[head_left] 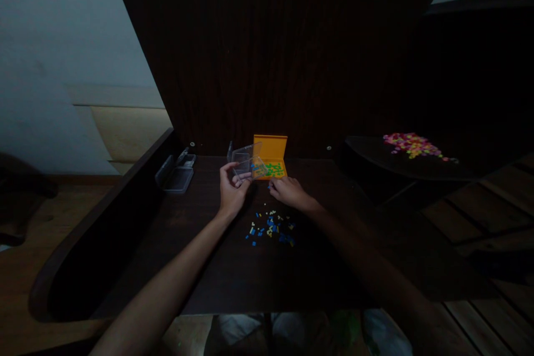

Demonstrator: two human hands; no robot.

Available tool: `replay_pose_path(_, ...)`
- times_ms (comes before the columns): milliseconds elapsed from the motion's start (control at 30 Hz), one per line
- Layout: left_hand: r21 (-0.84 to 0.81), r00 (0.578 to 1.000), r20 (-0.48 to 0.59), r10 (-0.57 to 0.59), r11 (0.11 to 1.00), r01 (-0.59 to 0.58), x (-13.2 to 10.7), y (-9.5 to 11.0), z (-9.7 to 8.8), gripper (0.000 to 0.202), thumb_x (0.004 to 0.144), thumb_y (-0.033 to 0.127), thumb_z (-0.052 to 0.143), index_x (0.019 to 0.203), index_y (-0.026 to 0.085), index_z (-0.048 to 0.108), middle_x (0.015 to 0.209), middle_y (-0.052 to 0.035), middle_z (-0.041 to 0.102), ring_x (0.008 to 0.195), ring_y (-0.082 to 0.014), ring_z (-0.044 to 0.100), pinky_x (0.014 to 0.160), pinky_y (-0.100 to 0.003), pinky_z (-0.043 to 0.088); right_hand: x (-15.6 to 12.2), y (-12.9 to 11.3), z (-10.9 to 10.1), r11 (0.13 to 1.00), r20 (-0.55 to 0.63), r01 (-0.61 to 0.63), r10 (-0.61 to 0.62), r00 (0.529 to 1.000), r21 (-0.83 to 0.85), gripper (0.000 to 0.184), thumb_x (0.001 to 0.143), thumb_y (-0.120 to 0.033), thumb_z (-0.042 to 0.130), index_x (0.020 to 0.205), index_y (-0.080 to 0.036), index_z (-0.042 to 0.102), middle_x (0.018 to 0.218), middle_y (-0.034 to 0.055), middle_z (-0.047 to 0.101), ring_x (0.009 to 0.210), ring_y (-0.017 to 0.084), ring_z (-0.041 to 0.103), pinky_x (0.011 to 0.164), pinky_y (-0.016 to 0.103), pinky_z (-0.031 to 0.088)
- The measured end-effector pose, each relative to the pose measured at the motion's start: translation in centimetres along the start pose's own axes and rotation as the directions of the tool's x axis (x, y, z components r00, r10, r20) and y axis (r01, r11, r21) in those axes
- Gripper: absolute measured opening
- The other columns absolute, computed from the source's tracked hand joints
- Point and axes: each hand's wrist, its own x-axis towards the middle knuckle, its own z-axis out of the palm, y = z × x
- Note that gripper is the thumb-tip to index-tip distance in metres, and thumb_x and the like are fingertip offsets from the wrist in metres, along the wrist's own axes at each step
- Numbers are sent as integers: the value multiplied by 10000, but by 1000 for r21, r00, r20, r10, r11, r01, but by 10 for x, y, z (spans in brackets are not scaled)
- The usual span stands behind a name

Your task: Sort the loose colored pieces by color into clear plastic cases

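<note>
At mid-frame, the left hand (233, 196) grips a see-through, straight-edged case (249, 158), partly covered by fingers.
The right hand (289, 192) bunches narrow (too dim to tell around what) beside an orange box (270, 147); below, tiny blue-and-cream pieces (274, 227) blur.

Clear box (250, 151) up and tilted, lid open, at eleven o'clock of the scattered blue, cream and yellow pieces (273, 226)! Small bluish piece (269, 187) pinched at twelve; beyond it, orange box (270, 146), lid raised, green pieces (274, 169) inside!
</note>
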Motion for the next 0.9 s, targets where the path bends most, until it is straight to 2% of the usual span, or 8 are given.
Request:
replay_pose_path(167, 13, 1000, -5, -5, 1000, 5, 0, 1, 1, 527, 660, 158, 703, 1091, 256, 416, 1222, -40, 513, 854, -124, 693, 736, -243, 528, -6, -2, 1, 999, 19, -6, 6, 1000, -32, 358, 959, -336, 446, 1229, -133, 563, 1140, 188, 673, 1031, 284, 652, 831, 345, 451)
replay_pose_path(467, 22, 998, 38, -50, 999, 50, -1, -6, 2, 519, 649, 158, 696, 1083, 243, 424, 1029, -4, 579, 851, -136, 696, 740, -249, 522, -17, 22, -11, 1000, 44, -3, 3, 999, -8, 222, 936, -324, 494, 1010, -187, 653, 1032, 102, 714, 942, 242, 670, 733, 279, 417)
replay_pose_path(667, 9, 995, 58, -80, 997, 79, -1, -8, 2, 531, 645, 150, 692, 1094, 243, 424, 1016, -9, 594, 851, -145, 695, 741, -265, 525, -18, 30, -12, 999, 13, -26, 25, 1000, 46, 211, 923, -300, 515, 1018, -208, 679, 1002, 78, 719, 898, 204, 661, 704, 247, 398)
replay_pose_path(900, 50, 991, 62, -122, 992, 119, -2, -9, 0, 521, 650, 133, 696, 1092, 229, 437, 1021, -22, 612, 819, -143, 685, 732, -276, 528, -16, 34, -8, 1000, 1, -17, 17, 1000, 11, 285, 947, -313, 475, 1078, -204, 703, 1018, 101, 728, 921, 228, 672, 726, 266, 423)
